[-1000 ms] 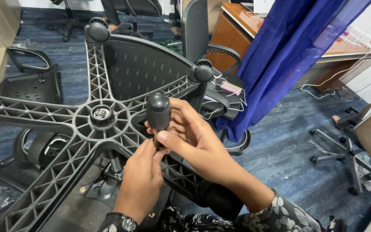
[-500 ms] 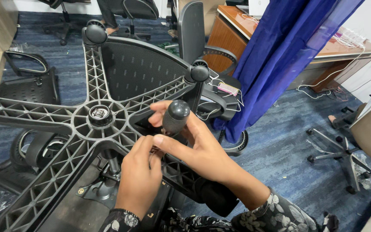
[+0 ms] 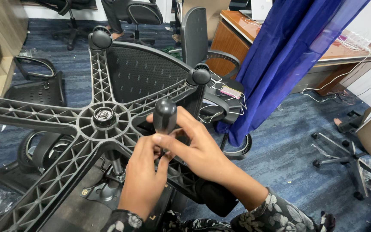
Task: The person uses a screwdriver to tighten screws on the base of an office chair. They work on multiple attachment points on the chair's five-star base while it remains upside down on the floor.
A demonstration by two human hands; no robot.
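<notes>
Both sets of fingers grip the black caster (image 3: 165, 116), right hand (image 3: 194, 150) round its body, left hand (image 3: 144, 172) pinching its stem underneath, w/ the upturned chair base (image 3: 65, 124) just beyond so the leg ends face me.

Chair base (image 3: 65, 124) blocks left; open right.

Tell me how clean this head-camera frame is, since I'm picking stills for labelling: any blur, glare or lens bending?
Head view: evenly lit, soft shadows, no strong glare; the black caster and both hands, left hand and right hand, look sharp; wide-angle bending shows in the chair base's spokes near the edges; the blue curtain is slightly softer.
</notes>
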